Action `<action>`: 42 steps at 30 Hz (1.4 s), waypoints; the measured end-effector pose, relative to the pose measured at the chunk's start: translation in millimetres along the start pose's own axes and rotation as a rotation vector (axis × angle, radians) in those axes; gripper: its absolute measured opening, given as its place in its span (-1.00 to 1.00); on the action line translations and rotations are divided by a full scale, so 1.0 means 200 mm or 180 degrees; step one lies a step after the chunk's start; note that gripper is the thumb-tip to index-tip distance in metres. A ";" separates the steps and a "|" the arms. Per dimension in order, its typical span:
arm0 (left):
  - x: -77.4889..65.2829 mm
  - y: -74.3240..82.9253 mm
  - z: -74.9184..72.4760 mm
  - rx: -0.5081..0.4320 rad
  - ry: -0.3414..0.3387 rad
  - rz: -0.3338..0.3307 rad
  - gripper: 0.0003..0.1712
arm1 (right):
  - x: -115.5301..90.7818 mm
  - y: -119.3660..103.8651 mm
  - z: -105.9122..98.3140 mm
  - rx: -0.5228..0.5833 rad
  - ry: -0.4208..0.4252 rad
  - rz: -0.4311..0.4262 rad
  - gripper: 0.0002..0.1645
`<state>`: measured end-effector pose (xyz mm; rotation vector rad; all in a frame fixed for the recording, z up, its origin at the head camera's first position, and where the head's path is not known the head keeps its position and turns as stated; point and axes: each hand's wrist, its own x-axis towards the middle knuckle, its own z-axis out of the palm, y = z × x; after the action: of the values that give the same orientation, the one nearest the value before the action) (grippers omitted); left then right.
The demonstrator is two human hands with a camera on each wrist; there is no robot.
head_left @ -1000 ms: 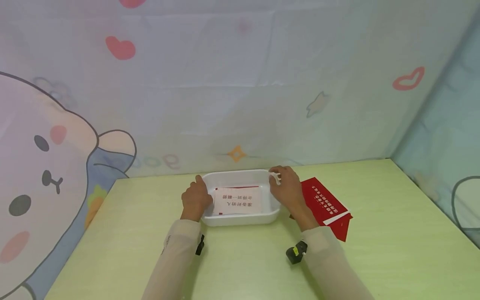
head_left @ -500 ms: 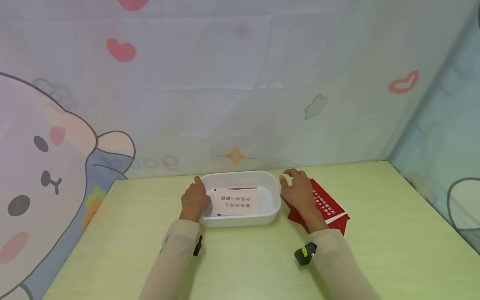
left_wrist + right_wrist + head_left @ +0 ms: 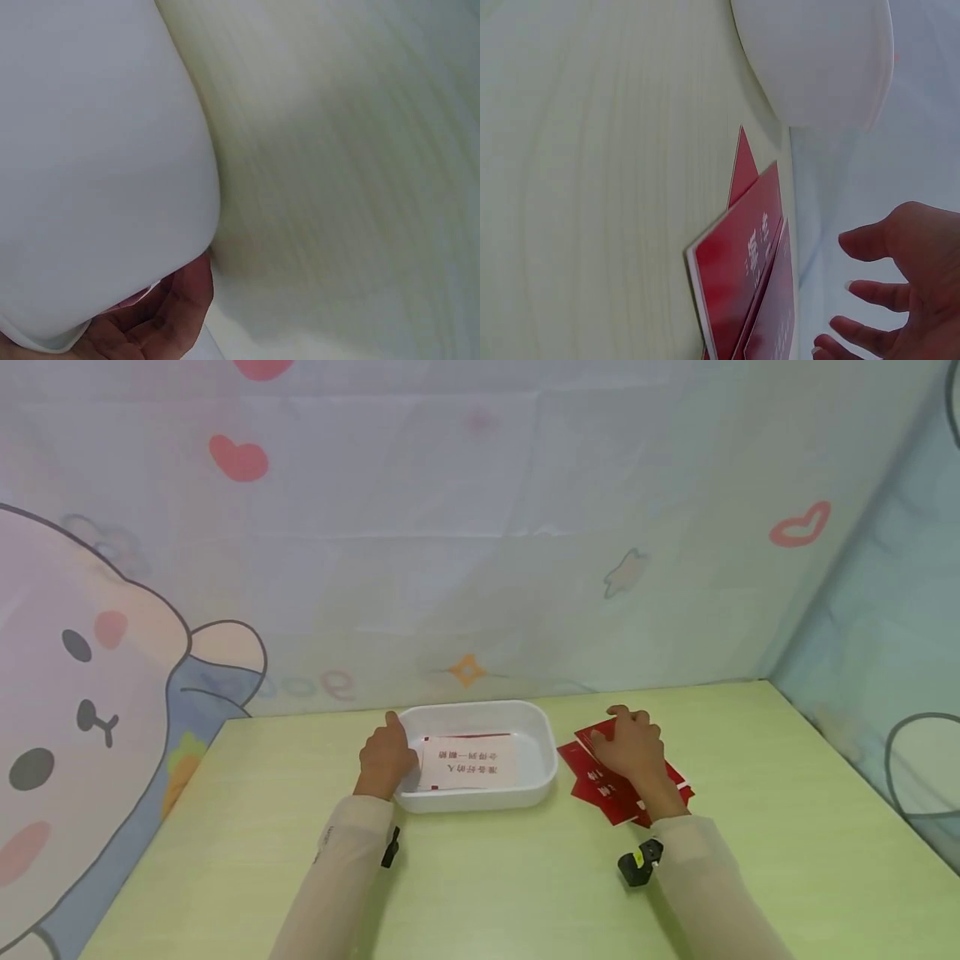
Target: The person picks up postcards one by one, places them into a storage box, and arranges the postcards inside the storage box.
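A white plastic tray [image 3: 475,800] stands on the table with a pale card [image 3: 468,762] lying in it, a red edge showing behind the card. My left hand [image 3: 385,758] grips the tray's left end; in the left wrist view its fingers [image 3: 176,311] curl around the tray wall. To the right of the tray lies an overlapping pile of red cards [image 3: 600,785] with white lettering. Above this pile is my right hand [image 3: 636,753], and the right wrist view shows its thumb and fingers spread apart with nothing between them. Forearm and hand cover part of the pile.
The light wooden table [image 3: 480,885] ends at the back against a printed cloth backdrop [image 3: 480,568]. A side cloth [image 3: 892,677] with a dark curved line borders it on the right. Black wrist cameras [image 3: 639,863] sit on both sleeves.
My right hand has left the tray's right rim and moved right, over the red cards. My left hand has stayed on the tray's left end. The tray has barely shifted in view.
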<state>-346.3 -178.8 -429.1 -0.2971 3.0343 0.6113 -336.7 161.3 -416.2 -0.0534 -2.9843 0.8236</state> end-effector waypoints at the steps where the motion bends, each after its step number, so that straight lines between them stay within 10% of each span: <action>1: 0.00 0.00 0.00 0.0009 0.0002 0.0007 -0.26 | 0.00 0.01 0.00 -0.0051 -0.0024 0.0014 -0.29; 18: 0.01 -0.01 0.00 0.0014 0.0015 -0.0026 -0.23 | 0.00 0.15 -0.03 -0.0331 -0.0389 0.0209 -0.14; 42: 0.00 0.00 0.01 0.0064 -0.0012 -0.0044 -0.17 | 0.00 0.22 0.01 -0.0153 -0.0142 0.0218 -0.24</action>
<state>-346.8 -178.8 -432.1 -0.3158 3.0301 0.5793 -336.7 197.7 -440.5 -0.1414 -3.0601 0.7695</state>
